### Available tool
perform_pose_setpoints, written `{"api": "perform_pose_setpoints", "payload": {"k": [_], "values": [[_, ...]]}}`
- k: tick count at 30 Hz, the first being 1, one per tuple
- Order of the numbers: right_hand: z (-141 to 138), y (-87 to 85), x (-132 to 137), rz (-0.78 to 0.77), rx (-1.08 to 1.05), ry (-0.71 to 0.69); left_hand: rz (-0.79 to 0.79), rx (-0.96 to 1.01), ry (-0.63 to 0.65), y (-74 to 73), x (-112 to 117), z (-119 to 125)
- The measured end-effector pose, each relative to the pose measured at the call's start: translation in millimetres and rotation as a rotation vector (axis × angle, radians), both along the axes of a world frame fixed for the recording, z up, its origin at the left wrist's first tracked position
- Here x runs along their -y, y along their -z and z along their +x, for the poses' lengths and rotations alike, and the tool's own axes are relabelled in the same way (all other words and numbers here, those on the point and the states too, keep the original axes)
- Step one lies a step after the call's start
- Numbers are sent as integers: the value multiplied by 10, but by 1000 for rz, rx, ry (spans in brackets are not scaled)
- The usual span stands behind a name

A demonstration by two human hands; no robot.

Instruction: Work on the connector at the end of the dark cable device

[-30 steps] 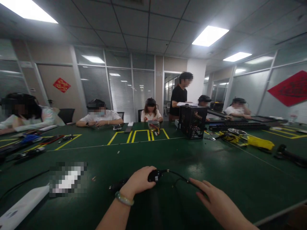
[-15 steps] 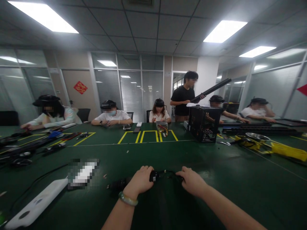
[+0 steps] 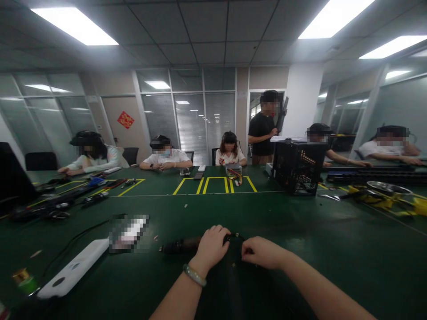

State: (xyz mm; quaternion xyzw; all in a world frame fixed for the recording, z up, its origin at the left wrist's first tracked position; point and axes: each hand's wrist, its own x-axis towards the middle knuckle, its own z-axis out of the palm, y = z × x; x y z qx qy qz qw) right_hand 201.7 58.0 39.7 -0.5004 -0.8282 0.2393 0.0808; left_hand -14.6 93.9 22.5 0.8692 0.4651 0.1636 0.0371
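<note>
A dark electric screwdriver (image 3: 187,245) lies on the green tabletop, its narrow tip pointing left. My left hand (image 3: 213,244), with a bangle at the wrist, is closed over its right end, which the fingers mostly hide. A thin black cord (image 3: 237,235) leads from that end toward my right hand (image 3: 263,252). The fingers of my right hand are curled in a pinch at the cord; the exact grip is partly hidden.
To the left lie a long white case (image 3: 78,266), a blurred-out phone-like item (image 3: 129,233) and a green bottle with a gold cap (image 3: 26,281). A black computer case (image 3: 298,169) stands across the table. Several people sit opposite; one person (image 3: 265,126) stands holding a long dark object.
The view has turned slightly left. My right hand has curled its fingers in more tightly at the cord. The standing person's long object has swung upright.
</note>
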Motion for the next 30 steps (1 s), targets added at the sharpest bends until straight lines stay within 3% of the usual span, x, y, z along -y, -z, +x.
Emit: {"api": "perform_pose_setpoints", "payload": {"k": [6, 16, 25, 30], "values": [[-10, 60, -40, -35, -153, -15, 18, -8, -22, -4, -20, 40], [147, 161, 9, -58, -354, 102, -68, 37, 41, -3, -24, 100], [138, 241, -66, -68, -362, 208, -80, -16, 50, -11, 15, 165], [202, 197, -64, -29, -270, 244, -78, 12, 103, -51, 14, 134]]}}
